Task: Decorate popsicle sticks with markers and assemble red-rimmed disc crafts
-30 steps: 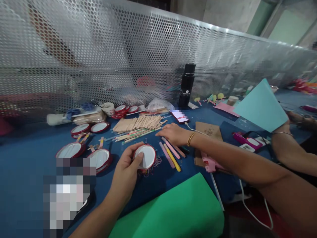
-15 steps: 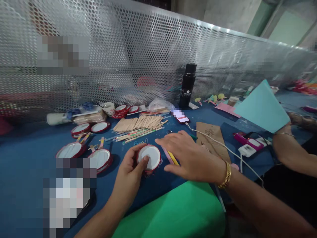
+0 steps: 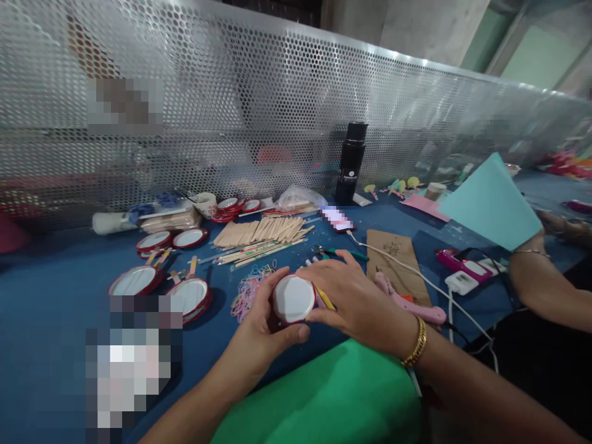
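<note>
A small round drum-like piece (image 3: 295, 298) with a white face and a red rim is held up between my hands. My left hand (image 3: 268, 327) curls round its left side, fingers behind and thumb below the face. My right hand (image 3: 354, 296) grips its right edge, fingertips at the top and thumb at the lower right. Yellow and purple sticks (image 3: 326, 297) show beside the right fingers, and I cannot tell whether they are held. Just left of the piece lies a heap of coloured rubber bands (image 3: 252, 290). Green material (image 3: 324, 394) spreads below my wrists.
More red-rimmed pieces (image 3: 134, 280) lie at left. Behind are wooden sticks (image 3: 263, 231), a phone (image 3: 337, 218) and a black bottle (image 3: 352, 163). A pink glue gun (image 3: 411, 305), brown card (image 3: 393, 253) and white cable (image 3: 420, 271) lie right. Another person's hand (image 3: 530, 243) holds blue paper (image 3: 494, 203).
The round piece has moved right, to my right hand, which now touches it. My left thumb has left its face. The rubber bands and glue gun have come into fuller view.
</note>
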A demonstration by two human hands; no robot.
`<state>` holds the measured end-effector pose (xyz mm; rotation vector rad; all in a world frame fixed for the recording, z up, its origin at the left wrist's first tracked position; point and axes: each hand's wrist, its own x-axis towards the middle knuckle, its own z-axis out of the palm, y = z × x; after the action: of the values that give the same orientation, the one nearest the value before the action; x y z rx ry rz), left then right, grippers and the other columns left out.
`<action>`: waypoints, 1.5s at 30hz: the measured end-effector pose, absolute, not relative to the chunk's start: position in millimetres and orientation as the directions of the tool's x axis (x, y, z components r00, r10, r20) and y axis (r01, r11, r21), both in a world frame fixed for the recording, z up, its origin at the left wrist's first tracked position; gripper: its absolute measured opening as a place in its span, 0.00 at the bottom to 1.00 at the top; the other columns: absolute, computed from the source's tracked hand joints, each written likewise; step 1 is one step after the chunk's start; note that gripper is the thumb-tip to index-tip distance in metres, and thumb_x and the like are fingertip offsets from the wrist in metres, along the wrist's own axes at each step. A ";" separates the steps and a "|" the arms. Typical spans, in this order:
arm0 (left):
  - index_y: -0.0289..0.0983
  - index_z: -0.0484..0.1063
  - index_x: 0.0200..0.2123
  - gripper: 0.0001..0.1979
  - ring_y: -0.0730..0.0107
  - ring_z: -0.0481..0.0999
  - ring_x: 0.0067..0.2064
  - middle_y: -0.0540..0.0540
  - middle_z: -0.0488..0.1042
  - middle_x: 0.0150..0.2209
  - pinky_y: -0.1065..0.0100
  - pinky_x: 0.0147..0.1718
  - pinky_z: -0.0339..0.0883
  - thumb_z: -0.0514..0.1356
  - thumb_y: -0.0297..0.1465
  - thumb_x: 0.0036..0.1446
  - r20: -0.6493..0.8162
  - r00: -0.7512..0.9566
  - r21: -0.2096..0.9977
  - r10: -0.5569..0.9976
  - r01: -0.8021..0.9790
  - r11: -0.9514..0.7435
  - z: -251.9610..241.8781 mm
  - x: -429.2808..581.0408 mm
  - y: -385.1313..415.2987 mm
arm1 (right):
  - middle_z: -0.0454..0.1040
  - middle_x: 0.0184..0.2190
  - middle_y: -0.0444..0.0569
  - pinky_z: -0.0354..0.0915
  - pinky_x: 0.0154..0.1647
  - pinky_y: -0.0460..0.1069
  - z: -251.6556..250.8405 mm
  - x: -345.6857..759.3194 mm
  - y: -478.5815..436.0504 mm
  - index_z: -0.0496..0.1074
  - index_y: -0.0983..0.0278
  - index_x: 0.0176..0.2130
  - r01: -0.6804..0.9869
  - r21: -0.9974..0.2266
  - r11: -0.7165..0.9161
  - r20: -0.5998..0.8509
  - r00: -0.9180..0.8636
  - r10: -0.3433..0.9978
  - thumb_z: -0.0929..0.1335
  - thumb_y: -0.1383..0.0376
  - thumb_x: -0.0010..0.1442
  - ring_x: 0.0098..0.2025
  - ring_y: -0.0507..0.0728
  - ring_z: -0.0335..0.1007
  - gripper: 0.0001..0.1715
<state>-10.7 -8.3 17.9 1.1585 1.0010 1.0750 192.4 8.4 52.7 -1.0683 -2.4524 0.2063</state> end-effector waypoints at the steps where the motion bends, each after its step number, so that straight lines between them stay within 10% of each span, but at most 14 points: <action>1: 0.47 0.64 0.59 0.43 0.63 0.77 0.42 0.47 0.73 0.51 0.69 0.32 0.77 0.77 0.31 0.40 -0.047 0.202 0.990 0.978 -0.119 0.072 16.5 -10.9 -7.4 | 0.73 0.59 0.54 0.44 0.68 0.65 50.7 192.9 7.7 0.63 0.60 0.63 0.658 -0.314 0.684 0.338 -0.596 0.728 0.70 0.54 0.66 0.63 0.63 0.64 0.31; 10: 0.42 0.67 0.54 0.37 0.62 0.78 0.40 0.46 0.75 0.47 0.68 0.27 0.78 0.76 0.30 0.39 -0.037 0.120 0.994 0.992 -0.100 0.049 15.3 -4.4 -4.2 | 0.68 0.64 0.54 0.46 0.69 0.65 40.7 192.5 3.0 0.60 0.60 0.65 0.662 -0.319 0.678 0.332 -0.592 0.734 0.67 0.58 0.69 0.66 0.61 0.61 0.30; 19: 0.47 0.64 0.59 0.40 0.68 0.77 0.42 0.46 0.70 0.54 0.77 0.27 0.75 0.73 0.27 0.42 0.182 -0.464 0.940 0.867 -0.177 -0.292 28.8 -34.8 20.7 | 0.79 0.43 0.47 0.55 0.54 0.57 67.6 191.4 9.8 0.76 0.58 0.49 0.770 -0.186 0.611 0.388 -0.514 0.765 0.66 0.64 0.70 0.48 0.60 0.68 0.11; 45: 0.44 0.72 0.48 0.23 0.71 0.74 0.38 0.50 0.74 0.45 0.75 0.28 0.73 0.71 0.35 0.49 0.056 -0.400 0.925 0.915 -0.323 -0.198 28.8 -22.6 12.7 | 0.78 0.36 0.51 0.55 0.49 0.57 25.5 146.9 31.1 0.77 0.63 0.34 0.650 -0.153 0.744 0.126 -0.734 0.667 0.67 0.67 0.64 0.44 0.60 0.67 0.09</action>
<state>-22.6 12.7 28.8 0.8079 1.1288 1.7439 146.9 31.1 25.5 -1.0558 -2.7706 0.1467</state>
